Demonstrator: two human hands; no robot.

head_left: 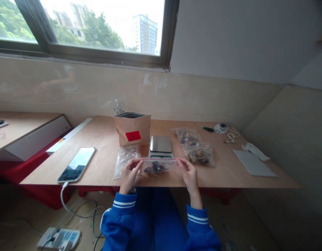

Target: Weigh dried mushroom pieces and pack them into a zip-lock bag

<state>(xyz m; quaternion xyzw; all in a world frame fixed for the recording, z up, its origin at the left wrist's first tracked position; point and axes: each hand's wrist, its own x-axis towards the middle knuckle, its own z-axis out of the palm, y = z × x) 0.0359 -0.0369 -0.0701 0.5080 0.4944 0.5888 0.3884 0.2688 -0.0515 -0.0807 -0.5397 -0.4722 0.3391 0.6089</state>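
Note:
A clear zip bag with dark dried pieces inside is stretched between my two hands, just in front of the scale. My left hand pinches its upper left corner. At the upper right corner, my right hand pinches it the same way. Behind the bag stands a small digital scale with a bare metal plate; the bag partly covers its front. Flat clear bags lie beside my left hand. To the right, several filled zip bags with brown dried pieces lie in an overlapping row.
An open kraft pouch with a red label stands behind, a plastic bottle beyond it. A phone with a charging cable lies left. Further right are a screwdriver, a white camera and a white sheet.

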